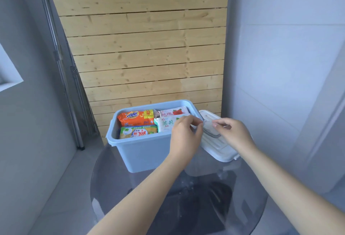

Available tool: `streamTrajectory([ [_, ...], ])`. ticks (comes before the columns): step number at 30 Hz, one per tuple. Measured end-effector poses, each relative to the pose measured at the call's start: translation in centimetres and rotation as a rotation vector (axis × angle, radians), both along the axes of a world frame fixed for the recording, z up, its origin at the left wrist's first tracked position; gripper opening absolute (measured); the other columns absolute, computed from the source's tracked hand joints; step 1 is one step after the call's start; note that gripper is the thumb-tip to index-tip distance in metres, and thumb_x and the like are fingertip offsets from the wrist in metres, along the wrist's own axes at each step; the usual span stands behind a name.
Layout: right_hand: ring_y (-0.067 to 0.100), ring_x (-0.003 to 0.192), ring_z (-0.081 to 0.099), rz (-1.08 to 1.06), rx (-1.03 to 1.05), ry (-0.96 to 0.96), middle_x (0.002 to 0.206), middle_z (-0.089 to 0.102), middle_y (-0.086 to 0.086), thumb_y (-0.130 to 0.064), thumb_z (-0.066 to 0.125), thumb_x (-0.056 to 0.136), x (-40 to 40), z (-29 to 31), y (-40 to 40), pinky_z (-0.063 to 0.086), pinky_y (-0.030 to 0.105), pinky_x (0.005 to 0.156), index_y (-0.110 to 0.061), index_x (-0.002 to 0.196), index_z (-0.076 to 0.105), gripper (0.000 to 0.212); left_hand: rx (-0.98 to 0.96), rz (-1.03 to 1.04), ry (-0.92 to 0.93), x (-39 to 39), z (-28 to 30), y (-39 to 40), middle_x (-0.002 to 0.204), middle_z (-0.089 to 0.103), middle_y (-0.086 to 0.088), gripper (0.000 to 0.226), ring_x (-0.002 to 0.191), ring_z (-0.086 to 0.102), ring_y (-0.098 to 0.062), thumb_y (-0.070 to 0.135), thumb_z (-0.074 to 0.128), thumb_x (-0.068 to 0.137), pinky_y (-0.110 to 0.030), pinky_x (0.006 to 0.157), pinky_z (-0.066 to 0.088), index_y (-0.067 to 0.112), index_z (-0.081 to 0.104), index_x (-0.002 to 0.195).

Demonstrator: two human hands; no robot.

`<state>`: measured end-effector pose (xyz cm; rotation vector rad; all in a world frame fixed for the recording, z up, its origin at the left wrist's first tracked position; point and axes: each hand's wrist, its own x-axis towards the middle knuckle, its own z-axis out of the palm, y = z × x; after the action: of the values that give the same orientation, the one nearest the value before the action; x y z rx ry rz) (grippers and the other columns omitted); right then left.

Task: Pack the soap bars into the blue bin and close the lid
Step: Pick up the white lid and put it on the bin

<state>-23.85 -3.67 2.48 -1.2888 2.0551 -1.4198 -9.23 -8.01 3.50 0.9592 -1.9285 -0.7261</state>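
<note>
The blue bin (143,152) stands open on a round glass table. Inside lie an orange soap pack (134,118), a yellow-green pack (138,132) and two white packs, one with a rose (174,111) and one with green print (166,123). The white lid (218,147) lies beside the bin's right side, with its grey handle (211,133) facing up. My left hand (184,137) reaches over the bin's right rim and pinches the handle's far end. My right hand (233,133) has its fingers curled on the handle from the right.
The dark glass table (168,197) has a bare front half, and its edge curves close to the bin on the left. A wooden slat panel (149,47) stands right behind the bin. Grey walls close in on both sides.
</note>
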Motion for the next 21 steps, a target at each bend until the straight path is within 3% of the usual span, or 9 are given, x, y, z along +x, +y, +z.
streamTrajectory([
  [2,0.012,0.084,0.058,-0.056,0.040,-0.036,0.096,0.069,-0.005,-0.025,0.063,0.085,-1.3,-1.4,1.3,0.040,0.013,0.062,-0.018,0.099,0.072,0.018,0.055,-0.051,-0.036,-1.5,-1.3,1.1,0.085,0.059,0.011,0.010,0.063,0.050,0.000,0.019,0.056,0.088,-0.010,0.059,0.038,0.017,0.066,0.089],
  [4,0.013,0.082,0.059,-0.106,0.105,-0.074,0.103,0.069,-0.001,-0.026,0.063,0.085,-2.8,-3.1,2.3,0.041,0.016,0.058,-0.017,0.102,0.071,0.021,0.144,-0.091,-0.085,-3.0,-2.8,1.8,0.092,0.065,0.007,0.016,0.062,0.051,0.001,0.020,0.053,0.089,-0.012,0.057,0.039,0.016,0.067,0.095],
  [7,0.015,0.078,0.060,-0.146,0.244,-0.133,0.108,0.066,0.003,-0.031,0.063,0.084,-5.1,-5.7,2.8,0.040,0.025,0.071,-0.014,0.113,0.065,0.033,0.269,-0.108,-0.160,-4.8,-4.5,2.1,0.110,0.069,-0.001,0.025,0.082,0.061,-0.009,0.022,0.052,0.091,-0.022,0.075,0.047,0.014,0.066,0.110],
  [9,0.021,0.097,0.061,-0.193,0.319,-0.164,0.117,0.062,0.008,-0.035,0.064,0.082,-6.7,-7.2,2.4,0.041,0.027,0.082,-0.013,0.121,0.059,0.045,0.348,-0.084,-0.228,-5.8,-5.7,1.9,0.124,0.064,-0.004,0.032,0.106,0.061,-0.018,0.024,0.052,0.092,-0.028,0.092,0.048,0.015,0.061,0.121],
  [11,0.030,0.119,0.051,-0.273,0.401,-0.121,0.130,0.053,0.013,-0.040,0.064,0.080,-8.3,-8.4,1.7,0.042,0.034,0.095,-0.017,0.126,0.055,0.053,0.419,-0.065,-0.280,-6.8,-6.9,1.6,0.135,0.054,-0.007,0.038,0.118,0.055,-0.023,0.025,0.051,0.092,-0.032,0.100,0.043,0.016,0.056,0.128],
  [15,0.036,0.128,0.037,-0.375,0.476,-0.007,0.134,0.041,0.017,-0.049,0.063,0.077,-10.0,-9.7,0.1,0.036,0.042,0.103,-0.027,0.136,0.043,0.066,0.470,-0.026,-0.381,-8.5,-8.8,0.8,0.146,0.036,-0.011,0.049,0.130,0.041,-0.030,0.031,0.048,0.093,-0.040,0.107,0.036,0.019,0.042,0.140],
  [21,0.036,0.127,0.041,-0.341,0.545,0.063,0.137,0.047,0.012,-0.053,0.057,0.079,-12.0,-11.0,-1.9,0.035,0.043,0.102,-0.032,0.141,0.033,0.070,0.469,0.045,-0.448,-10.2,-10.2,-0.3,0.149,0.030,-0.011,0.055,0.130,0.038,-0.035,0.036,0.046,0.093,-0.045,0.108,0.034,0.020,0.034,0.144],
])
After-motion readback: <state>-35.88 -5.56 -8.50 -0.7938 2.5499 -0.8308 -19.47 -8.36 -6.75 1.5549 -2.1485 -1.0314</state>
